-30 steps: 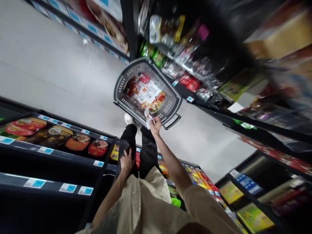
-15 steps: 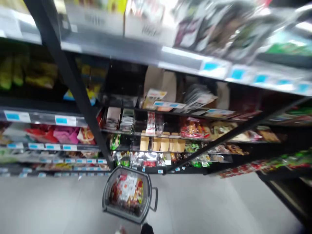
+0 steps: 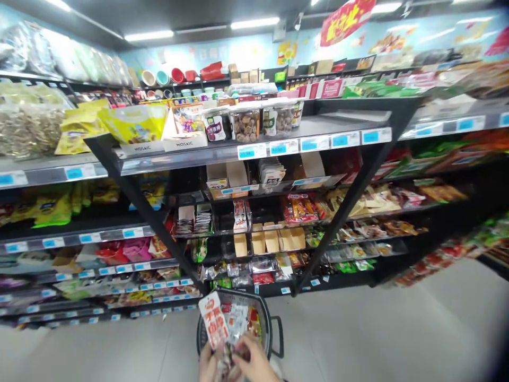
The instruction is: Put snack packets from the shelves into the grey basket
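At the bottom of the head view, a long white packet (image 3: 213, 320) with red lettering stands up from my left hand (image 3: 208, 362). The fingers of that hand are closed round its lower end. My right hand (image 3: 253, 362) is closed too, its fingertips pinching the crinkled, dark-and-clear lower part of the same packet. Both hands are above the near side of a grey shopping basket (image 3: 267, 313), partly covering it. Inside the basket lie colourful snack bags (image 3: 237, 317), white, red and yellow.
Black store shelves (image 3: 151, 212) stand ahead, with packaged snacks and blue-and-white price tags. Clear tubs (image 3: 245, 122) of dried food stand on the top shelf. Cardboard display boxes (image 3: 272, 241) sit lower down. Grey floor (image 3: 338, 329) lies around the basket, whose handle (image 3: 277, 337) points right.
The view has tilted up, bringing the ceiling and far wall into sight. Both hands have come up into view over the basket with the white packet, which was not seen in them before.
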`<state>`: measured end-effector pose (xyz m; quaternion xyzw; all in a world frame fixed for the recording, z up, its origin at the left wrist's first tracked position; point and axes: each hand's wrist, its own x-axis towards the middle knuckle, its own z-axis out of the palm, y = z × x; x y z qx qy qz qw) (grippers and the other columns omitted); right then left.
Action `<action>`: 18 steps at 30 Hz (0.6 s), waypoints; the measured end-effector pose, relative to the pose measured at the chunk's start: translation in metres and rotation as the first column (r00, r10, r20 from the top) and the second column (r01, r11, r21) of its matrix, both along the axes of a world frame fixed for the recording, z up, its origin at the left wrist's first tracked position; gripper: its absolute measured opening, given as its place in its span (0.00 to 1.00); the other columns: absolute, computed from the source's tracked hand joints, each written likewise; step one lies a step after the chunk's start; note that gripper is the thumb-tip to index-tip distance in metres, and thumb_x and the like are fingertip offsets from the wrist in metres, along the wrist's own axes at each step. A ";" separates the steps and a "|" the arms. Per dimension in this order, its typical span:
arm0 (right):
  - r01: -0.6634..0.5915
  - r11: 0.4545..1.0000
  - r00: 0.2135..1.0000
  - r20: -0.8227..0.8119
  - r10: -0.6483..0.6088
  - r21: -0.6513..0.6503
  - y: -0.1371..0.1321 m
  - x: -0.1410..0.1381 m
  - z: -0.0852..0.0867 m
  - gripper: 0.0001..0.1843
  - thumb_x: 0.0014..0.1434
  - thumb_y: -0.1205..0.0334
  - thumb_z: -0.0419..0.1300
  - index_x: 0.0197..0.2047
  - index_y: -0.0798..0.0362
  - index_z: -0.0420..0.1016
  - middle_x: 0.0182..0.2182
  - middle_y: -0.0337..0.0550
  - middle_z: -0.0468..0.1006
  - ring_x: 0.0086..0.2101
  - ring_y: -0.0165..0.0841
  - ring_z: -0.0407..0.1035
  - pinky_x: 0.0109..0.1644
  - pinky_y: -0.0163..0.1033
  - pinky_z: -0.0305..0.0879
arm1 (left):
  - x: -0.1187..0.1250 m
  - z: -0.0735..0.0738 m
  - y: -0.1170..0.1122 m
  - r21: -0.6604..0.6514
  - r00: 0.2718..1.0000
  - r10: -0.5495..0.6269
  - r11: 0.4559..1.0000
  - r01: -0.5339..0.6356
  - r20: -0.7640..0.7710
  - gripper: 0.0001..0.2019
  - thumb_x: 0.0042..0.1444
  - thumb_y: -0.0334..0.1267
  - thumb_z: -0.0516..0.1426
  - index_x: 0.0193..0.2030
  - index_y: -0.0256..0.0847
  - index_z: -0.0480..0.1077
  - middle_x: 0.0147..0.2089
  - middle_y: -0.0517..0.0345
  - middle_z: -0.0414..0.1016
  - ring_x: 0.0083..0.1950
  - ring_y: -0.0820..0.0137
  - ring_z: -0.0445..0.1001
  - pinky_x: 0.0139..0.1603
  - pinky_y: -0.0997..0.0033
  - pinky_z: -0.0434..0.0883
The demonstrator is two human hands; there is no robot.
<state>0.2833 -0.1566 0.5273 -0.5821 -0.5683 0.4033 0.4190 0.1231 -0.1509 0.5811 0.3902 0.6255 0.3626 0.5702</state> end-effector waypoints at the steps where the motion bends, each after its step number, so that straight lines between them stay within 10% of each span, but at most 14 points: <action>1: -0.014 0.999 1.000 -0.019 0.013 -0.032 0.002 0.011 0.001 0.08 0.47 0.60 0.71 0.33 0.45 0.78 0.31 0.36 0.80 0.31 0.39 0.76 0.36 0.42 0.72 | 0.010 -0.006 0.015 0.065 0.999 0.036 0.997 -0.037 0.014 0.30 0.38 0.73 0.65 0.36 0.51 0.78 0.40 0.53 0.84 0.49 0.47 0.83 0.53 0.47 0.78; 5: -0.215 0.960 0.972 -0.133 0.193 -0.177 0.009 0.048 0.009 0.06 0.49 0.56 0.66 0.28 0.49 0.78 0.25 0.36 0.79 0.28 0.38 0.73 0.35 0.40 0.68 | 0.046 -0.007 0.034 0.217 0.999 0.007 0.976 -0.018 0.048 0.27 0.45 0.62 0.66 0.46 0.47 0.77 0.46 0.50 0.85 0.50 0.51 0.83 0.56 0.50 0.78; 11: -0.383 0.902 0.904 -0.282 0.321 -0.201 -0.005 0.084 0.028 0.16 0.54 0.47 0.67 0.29 0.52 0.82 0.25 0.40 0.82 0.28 0.36 0.73 0.35 0.39 0.70 | 0.086 0.021 0.008 0.167 0.991 0.018 0.985 -0.041 0.136 0.25 0.48 0.49 0.68 0.49 0.37 0.75 0.42 0.49 0.85 0.41 0.60 0.82 0.45 0.62 0.78; 18: -0.483 0.853 0.843 -0.367 0.393 -0.197 -0.016 0.113 0.033 0.15 0.56 0.49 0.68 0.36 0.53 0.84 0.33 0.45 0.86 0.34 0.41 0.78 0.42 0.42 0.73 | 0.106 0.016 -0.017 0.118 0.964 0.135 0.979 -0.165 0.228 0.26 0.46 0.48 0.72 0.48 0.35 0.75 0.45 0.48 0.84 0.42 0.63 0.81 0.47 0.66 0.75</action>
